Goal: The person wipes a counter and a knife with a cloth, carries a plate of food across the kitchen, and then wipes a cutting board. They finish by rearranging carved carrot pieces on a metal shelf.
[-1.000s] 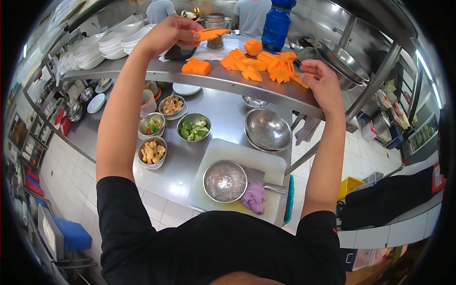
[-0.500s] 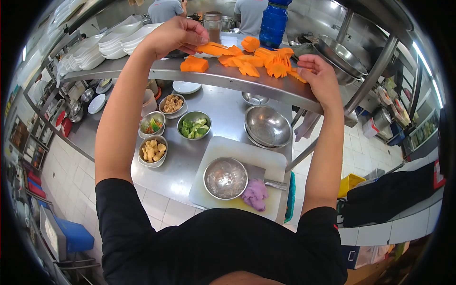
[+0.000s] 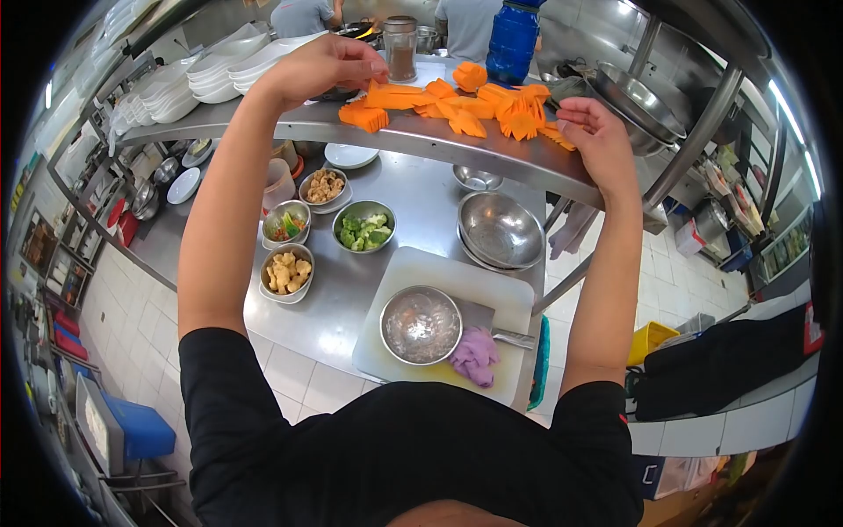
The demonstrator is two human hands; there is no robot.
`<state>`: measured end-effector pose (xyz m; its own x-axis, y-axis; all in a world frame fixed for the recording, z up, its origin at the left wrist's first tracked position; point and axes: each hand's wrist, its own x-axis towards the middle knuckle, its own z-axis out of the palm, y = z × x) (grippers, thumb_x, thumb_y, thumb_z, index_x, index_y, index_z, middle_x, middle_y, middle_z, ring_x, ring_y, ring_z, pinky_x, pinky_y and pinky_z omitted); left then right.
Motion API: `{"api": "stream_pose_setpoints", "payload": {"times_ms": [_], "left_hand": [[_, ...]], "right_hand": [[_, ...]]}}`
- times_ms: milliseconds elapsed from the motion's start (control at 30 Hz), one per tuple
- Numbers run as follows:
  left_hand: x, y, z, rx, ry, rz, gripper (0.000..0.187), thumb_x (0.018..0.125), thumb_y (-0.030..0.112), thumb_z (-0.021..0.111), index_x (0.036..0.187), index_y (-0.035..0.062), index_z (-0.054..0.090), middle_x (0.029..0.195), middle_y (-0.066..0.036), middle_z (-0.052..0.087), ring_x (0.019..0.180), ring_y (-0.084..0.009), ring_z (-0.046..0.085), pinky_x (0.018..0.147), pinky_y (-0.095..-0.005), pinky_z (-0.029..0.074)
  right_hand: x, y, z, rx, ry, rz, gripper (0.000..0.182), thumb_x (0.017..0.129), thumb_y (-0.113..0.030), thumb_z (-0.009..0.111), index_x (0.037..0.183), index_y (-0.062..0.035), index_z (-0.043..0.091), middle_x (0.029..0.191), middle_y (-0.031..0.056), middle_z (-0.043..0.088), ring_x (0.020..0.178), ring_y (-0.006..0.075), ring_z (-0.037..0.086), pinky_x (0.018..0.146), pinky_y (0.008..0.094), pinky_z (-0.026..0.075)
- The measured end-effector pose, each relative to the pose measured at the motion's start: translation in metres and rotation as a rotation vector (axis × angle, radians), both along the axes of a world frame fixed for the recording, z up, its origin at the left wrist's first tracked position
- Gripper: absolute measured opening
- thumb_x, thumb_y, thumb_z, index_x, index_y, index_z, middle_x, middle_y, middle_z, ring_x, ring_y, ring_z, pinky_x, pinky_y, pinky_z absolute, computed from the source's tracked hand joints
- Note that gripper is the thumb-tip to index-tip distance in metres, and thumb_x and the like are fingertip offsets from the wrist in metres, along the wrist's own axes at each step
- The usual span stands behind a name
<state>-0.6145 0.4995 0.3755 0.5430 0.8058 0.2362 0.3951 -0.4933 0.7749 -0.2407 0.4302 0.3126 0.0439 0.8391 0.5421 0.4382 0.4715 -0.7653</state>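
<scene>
Looked like somebody was mid-handling of the carved orange pieces (image 3: 521,121) on the upper-centre shelf (image 3: 492,156). Left hand's (image 3: 309,74) fingers were bent, grip unclear; right hand's (image 3: 604,145) were loosely open. Called for a light touch, imo.

The single head-worn camera looks forward and steeply down over both arms, fairly close.
</scene>
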Motion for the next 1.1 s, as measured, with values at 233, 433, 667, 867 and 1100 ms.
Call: {"api": "stream_pose_setpoints", "payload": {"times_ms": [233, 433, 667, 867, 1100], "left_hand": [[-0.005, -0.008, -0.009, 0.032, 0.014, -0.1, 0.027, 0.088, 0.01, 0.064, 0.114, 0.0035, 0.06, 0.106, -0.005, 0.065, 0.098, -0.0126, 0.061, 0.09, -0.0266, 0.048], [0.008, -0.007, -0.043, 0.124, -0.187, 0.042, 0.031, 0.087, 0.001, 0.063, 0.117, 0.0016, 0.057, 0.102, -0.004, 0.063, 0.096, -0.0096, 0.059, 0.086, -0.0231, 0.049], [-0.003, 0.012, -0.037, 0.178, -0.213, 0.108, 0.027, 0.09, 0.005, 0.061, 0.117, 0.0022, 0.058, 0.103, -0.004, 0.064, 0.094, -0.0111, 0.06, 0.085, -0.0237, 0.049], [-0.009, 0.011, -0.015, 0.215, -0.197, 0.193, 0.021, 0.09, 0.012, 0.066, 0.109, 0.0023, 0.065, 0.102, -0.004, 0.065, 0.093, -0.0117, 0.061, 0.083, -0.026, 0.051], [-0.009, -0.004, -0.015, 0.004, -0.4, 0.095, 0.026, 0.087, 0.006, 0.066, 0.112, -0.0015, 0.064, 0.106, -0.006, 0.064, 0.094, -0.0134, 0.062, 0.088, -0.0275, 0.053]], "right_hand": [[0.001, 0.0, 0.0, 0.007, -0.012, 0.0, 0.03, 0.081, -0.006, 0.067, 0.11, 0.0008, 0.063, 0.102, 0.0093, 0.067, 0.095, 0.0144, 0.062, 0.083, 0.0271, 0.047], [0.001, 0.001, -0.001, 0.022, -0.031, -0.01, 0.031, 0.081, -0.008, 0.068, 0.11, 0.0002, 0.063, 0.103, 0.0095, 0.068, 0.095, 0.0145, 0.062, 0.083, 0.0272, 0.047], [-0.002, -0.003, 0.002, 0.008, -0.047, -0.021, 0.03, 0.081, -0.008, 0.069, 0.109, 0.0003, 0.063, 0.103, 0.0092, 0.067, 0.096, 0.0142, 0.062, 0.084, 0.0265, 0.046], [-0.004, -0.004, 0.003, -0.017, -0.01, -0.013, 0.03, 0.08, -0.006, 0.069, 0.109, 0.0, 0.062, 0.103, 0.0083, 0.067, 0.098, 0.0138, 0.061, 0.084, 0.0263, 0.046], [-0.002, -0.003, 0.002, -0.026, -0.013, 0.0, 0.03, 0.08, -0.004, 0.068, 0.11, 0.0009, 0.062, 0.103, 0.0086, 0.067, 0.098, 0.0133, 0.061, 0.084, 0.0258, 0.045]]}}
